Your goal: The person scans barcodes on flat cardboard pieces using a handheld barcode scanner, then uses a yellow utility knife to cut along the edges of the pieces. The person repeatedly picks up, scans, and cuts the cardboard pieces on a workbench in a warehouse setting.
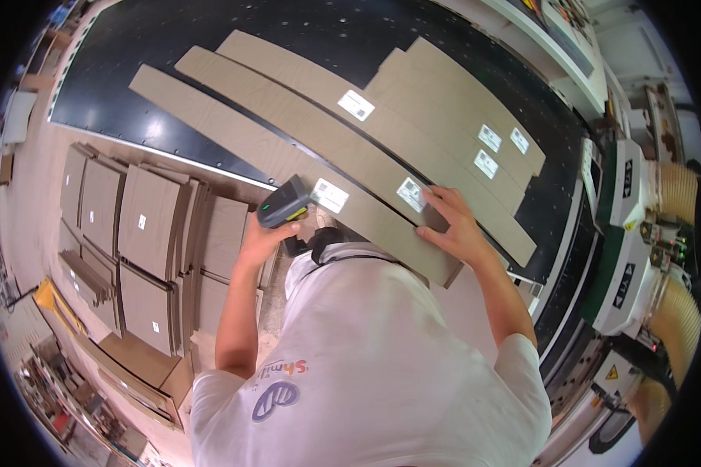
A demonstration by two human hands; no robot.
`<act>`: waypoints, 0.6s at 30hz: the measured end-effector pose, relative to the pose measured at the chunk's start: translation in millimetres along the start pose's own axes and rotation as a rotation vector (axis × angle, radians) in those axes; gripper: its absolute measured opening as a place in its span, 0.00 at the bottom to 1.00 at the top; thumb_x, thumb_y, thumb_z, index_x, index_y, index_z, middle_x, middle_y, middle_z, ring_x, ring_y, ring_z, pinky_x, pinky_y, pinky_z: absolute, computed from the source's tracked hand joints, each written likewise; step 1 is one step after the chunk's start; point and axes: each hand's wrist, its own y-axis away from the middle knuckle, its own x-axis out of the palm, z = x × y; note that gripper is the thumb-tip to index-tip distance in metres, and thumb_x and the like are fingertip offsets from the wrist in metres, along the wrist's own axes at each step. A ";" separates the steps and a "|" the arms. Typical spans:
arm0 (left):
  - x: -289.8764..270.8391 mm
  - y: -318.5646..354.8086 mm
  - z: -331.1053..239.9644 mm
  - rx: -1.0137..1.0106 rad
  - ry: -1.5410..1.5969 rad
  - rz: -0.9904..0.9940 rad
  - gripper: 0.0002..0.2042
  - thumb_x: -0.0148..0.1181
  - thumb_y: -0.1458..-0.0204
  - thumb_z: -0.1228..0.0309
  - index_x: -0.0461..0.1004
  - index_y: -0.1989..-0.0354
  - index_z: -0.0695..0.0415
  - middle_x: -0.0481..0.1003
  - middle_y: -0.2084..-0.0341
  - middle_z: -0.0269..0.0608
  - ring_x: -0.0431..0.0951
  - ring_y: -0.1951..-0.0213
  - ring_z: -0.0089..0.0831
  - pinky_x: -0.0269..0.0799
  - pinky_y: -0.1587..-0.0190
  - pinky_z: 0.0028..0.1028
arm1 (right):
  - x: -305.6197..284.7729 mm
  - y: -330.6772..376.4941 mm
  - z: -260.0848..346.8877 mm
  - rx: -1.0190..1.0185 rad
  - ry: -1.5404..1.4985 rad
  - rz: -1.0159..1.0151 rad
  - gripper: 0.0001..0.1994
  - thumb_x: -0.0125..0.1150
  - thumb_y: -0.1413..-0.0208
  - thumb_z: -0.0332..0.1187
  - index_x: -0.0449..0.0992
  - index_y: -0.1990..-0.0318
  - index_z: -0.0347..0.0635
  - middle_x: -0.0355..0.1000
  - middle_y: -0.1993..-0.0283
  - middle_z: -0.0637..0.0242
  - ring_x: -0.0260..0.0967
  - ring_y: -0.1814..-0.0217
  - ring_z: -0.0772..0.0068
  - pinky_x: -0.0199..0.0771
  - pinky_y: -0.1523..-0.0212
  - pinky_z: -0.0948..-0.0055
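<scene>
- The left hand (258, 243) is wrapped around the grip of a grey scanner (284, 204); the grip itself is hidden inside the fist, so only the scanner's head with a green light shows.
- The scanner's head sits just beside a white label (329, 195) on the nearest board (288, 167), pointing toward it.
- The right hand (453, 226) lies flat and open on that board's near end, fingers spread, its fingertips touching a second label (411, 194) on the next board up.
- The person's head and white shirt cover the near edge of the board between the two hands.
- More long tan boards (452, 117) lie fanned beyond the nearest board on the black tabletop (132, 86), some with small labels too small to read.
- Left of the board, lower down, stacks of panels (148, 226) stand on the floor; their far edges blur toward the rim.
- Right of the board, a green and white machine (627, 233) with tan hoses is cut off by the rim.
</scene>
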 end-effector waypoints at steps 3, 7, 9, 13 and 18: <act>-7.2 -4.1 4.0 0.025 -0.037 -0.012 0.22 0.74 0.54 0.71 0.80 0.49 0.63 0.82 0.57 0.37 0.79 0.55 0.24 0.75 0.49 0.30 | 0.5 10.0 -19.6 -0.046 0.129 -0.044 0.32 0.77 0.53 0.36 0.75 0.38 0.40 0.65 0.31 0.53 0.61 0.30 0.46 0.63 0.29 0.53; -10.6 -5.4 -14.0 0.034 -0.216 -0.037 0.19 0.75 0.54 0.70 0.81 0.53 0.64 0.82 0.61 0.35 0.79 0.59 0.23 0.75 0.52 0.29 | -5.5 9.3 -12.8 -0.122 0.299 -0.089 0.33 0.76 0.53 0.44 0.75 0.40 0.40 0.61 0.27 0.54 0.54 0.24 0.44 0.59 0.28 0.47; -7.6 -6.2 -22.7 0.031 -0.285 -0.038 0.19 0.75 0.54 0.69 0.82 0.55 0.64 0.82 0.64 0.34 0.78 0.61 0.22 0.75 0.54 0.28 | -5.4 12.5 -20.8 -0.151 0.337 -0.108 0.35 0.76 0.53 0.47 0.74 0.39 0.40 0.60 0.27 0.54 0.53 0.23 0.43 0.59 0.28 0.47; -2.1 -8.8 -27.4 0.035 -0.341 -0.043 0.17 0.76 0.55 0.68 0.82 0.57 0.63 0.81 0.68 0.33 0.77 0.65 0.20 0.74 0.59 0.26 | -12.8 9.7 -40.7 -0.152 0.349 -0.166 0.37 0.76 0.54 0.50 0.73 0.38 0.40 0.60 0.26 0.54 0.53 0.23 0.44 0.59 0.27 0.48; 1.8 -7.7 -26.3 0.052 -0.325 -0.053 0.17 0.75 0.54 0.69 0.82 0.57 0.64 0.81 0.68 0.33 0.77 0.65 0.20 0.74 0.59 0.26 | -18.7 6.4 -53.3 -0.147 0.349 -0.168 0.38 0.77 0.55 0.50 0.74 0.39 0.39 0.60 0.26 0.55 0.54 0.23 0.45 0.59 0.27 0.48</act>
